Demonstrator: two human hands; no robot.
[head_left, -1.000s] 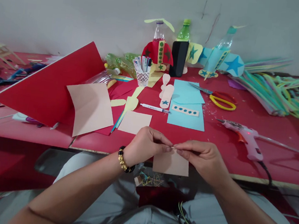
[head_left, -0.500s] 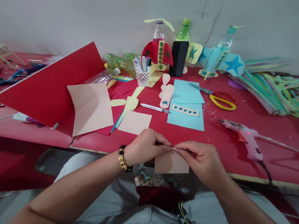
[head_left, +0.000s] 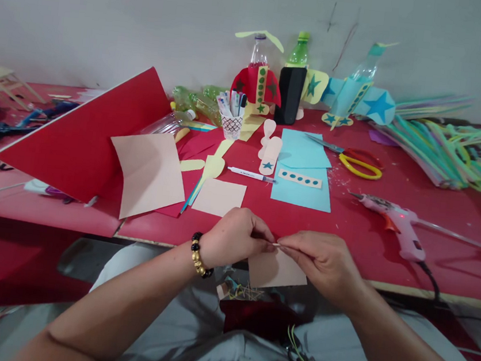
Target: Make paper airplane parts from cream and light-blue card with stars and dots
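While the left hand (head_left: 238, 238) and the right hand (head_left: 329, 261) pinch its far edge between thumbs and fingers, a small beige sheet (head_left: 280, 271) slants down over the near edge of the red surface (head_left: 348, 223), above the person's lap. Both hands are drawn narrow, fingertips close together, and they cover much of that far edge.

Just beyond the left hand, a beige square (head_left: 220, 197) lies flat, with a white pen (head_left: 247, 174) behind it. Farther left, a larger beige sheet (head_left: 149, 176) leans against a tilted red board (head_left: 83, 145), which blocks part of the surface behind it. Past the hands, a dotted strip (head_left: 300, 178) rests on blue paper (head_left: 302, 196); scissors (head_left: 360, 167) with yellow and red handles overlap that paper's far part. A pink glue gun (head_left: 406, 231), its small red light lit, lies to the right of the right hand, cord trailing over the near edge.

Toward the wall, a patterned cup (head_left: 231, 126) of pens stands before green bottles, and a black phone (head_left: 290, 96) hides part of an upright green-capped bottle (head_left: 299, 54). Pastel strips (head_left: 435, 147) heap at the far right.
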